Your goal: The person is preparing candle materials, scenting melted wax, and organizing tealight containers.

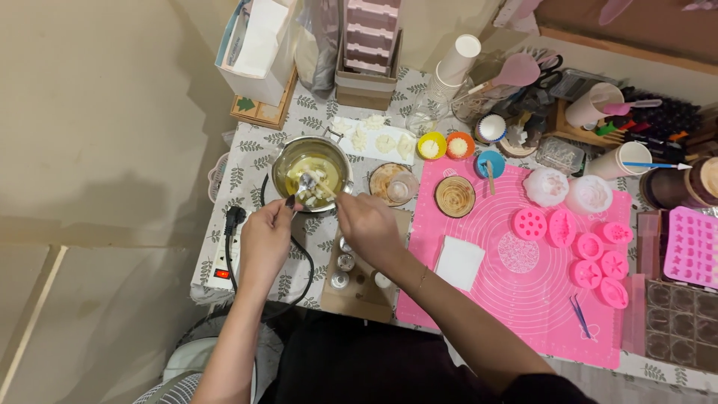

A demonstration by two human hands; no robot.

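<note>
I am stirring pale chunks in the yellow liquid of the metal pot (310,173) at the table's near-left, my left hand (263,241) closed around the spoon (303,187) handle while my right hand (366,224) is curled at the pot's rim, gripping what looks like its edge. By my judgement, the melting step is underway; the chunks are remaining solid, so further steady stirring is needed. The leaf-patterned tablecloth (247,168) is bearing a pink mat (523,284) with pink moulds (591,247), beside a beige wall.
</note>
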